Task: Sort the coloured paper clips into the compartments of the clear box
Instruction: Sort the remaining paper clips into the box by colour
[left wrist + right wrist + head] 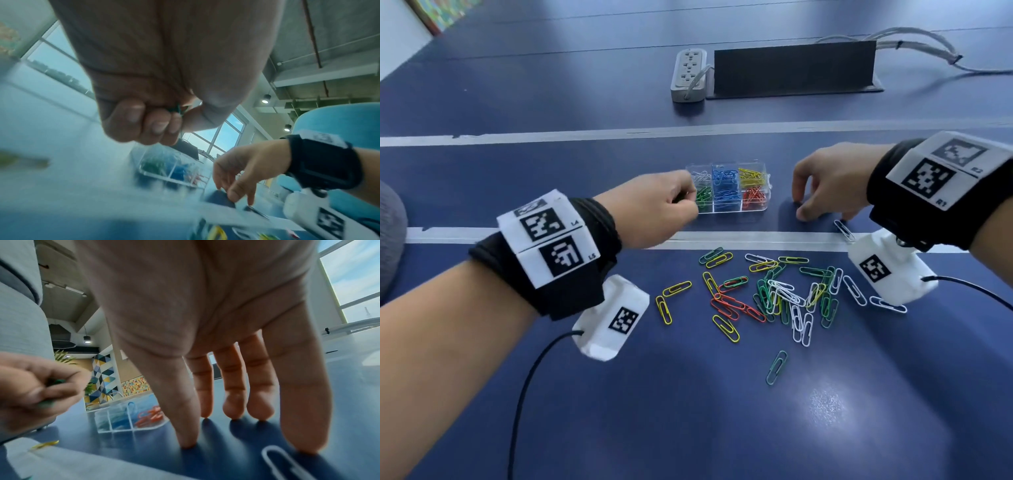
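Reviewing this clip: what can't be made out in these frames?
- Head view: the left hand covers the green compartment of the clear box.
- Left wrist view: curled fingers hide all but a sliver of the green paper clips; count unclear.
- Right wrist view: the white paper clip is cut off by the bottom edge.

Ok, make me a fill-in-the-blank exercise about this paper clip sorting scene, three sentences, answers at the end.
1. The left hand pinches a ____ paper clip.
2. The right hand rests its fingertips on the ____, holding nothing.
3. In the clear box, the middle compartments hold ____ clips.

Missing words: green; table; blue
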A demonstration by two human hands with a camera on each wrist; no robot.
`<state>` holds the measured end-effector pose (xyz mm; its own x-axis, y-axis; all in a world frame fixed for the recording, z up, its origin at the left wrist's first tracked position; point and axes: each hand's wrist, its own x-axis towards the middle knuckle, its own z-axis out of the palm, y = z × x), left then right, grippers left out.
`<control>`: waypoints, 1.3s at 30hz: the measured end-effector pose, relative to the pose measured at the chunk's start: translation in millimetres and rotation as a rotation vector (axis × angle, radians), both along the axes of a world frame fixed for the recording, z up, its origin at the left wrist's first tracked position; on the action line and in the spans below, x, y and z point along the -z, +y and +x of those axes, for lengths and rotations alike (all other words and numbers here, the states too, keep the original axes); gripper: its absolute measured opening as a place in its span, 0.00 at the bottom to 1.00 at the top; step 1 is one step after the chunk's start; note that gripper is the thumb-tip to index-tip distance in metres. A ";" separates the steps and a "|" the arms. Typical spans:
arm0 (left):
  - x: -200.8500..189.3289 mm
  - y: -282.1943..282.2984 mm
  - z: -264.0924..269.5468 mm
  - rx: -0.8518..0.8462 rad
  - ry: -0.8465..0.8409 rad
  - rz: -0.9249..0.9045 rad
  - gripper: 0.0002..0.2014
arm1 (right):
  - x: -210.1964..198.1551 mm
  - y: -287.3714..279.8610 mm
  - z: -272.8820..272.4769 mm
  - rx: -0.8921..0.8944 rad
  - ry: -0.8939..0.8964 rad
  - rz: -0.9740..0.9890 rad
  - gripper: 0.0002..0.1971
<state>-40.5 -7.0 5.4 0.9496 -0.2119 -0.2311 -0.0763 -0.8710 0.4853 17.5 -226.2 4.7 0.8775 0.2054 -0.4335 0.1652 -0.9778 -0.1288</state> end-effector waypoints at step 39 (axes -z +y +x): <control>-4.1 -12.7 41.8 0.098 -0.233 0.330 0.18 | 4.4 13.7 -48.1 -0.362 -0.112 0.032 0.11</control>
<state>1.4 -19.7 9.5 0.9634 -0.2549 -0.0829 -0.2418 -0.9599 0.1416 -30.6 -212.5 0.3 0.7872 0.5226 -0.3274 0.5142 -0.8493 -0.1195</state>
